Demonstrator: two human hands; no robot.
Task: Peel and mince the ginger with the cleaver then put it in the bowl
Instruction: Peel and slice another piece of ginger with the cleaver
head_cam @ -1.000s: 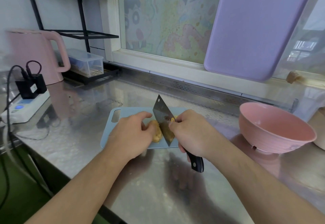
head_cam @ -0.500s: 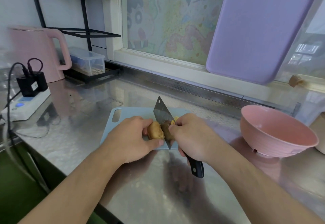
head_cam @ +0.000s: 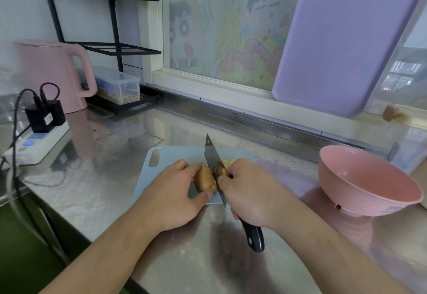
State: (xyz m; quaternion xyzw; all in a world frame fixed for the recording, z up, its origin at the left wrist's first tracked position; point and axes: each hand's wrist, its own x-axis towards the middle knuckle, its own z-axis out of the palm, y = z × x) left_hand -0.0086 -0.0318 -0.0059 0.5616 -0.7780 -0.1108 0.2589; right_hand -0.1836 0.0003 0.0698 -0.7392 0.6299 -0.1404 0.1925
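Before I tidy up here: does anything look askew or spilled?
Mostly fine. The bowl sits tilted toward the person, not flat on the counter. Small pale bits, perhaps ginger scraps, lie on the counter near the cleaver handle, off the board.

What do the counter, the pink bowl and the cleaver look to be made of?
Counter: brushed steel, by its blurred reflections. Pink bowl: matte, probably plastic or melamine, no glaze shine. Cleaver: bare metal blade, glossy black handle, likely plastic.

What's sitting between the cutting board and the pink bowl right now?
Nothing: the head view shows bare steel counter between the blue cutting board and the pink bowl, with only reflections on it. The right hand and its forearm cross the near side of that stretch.
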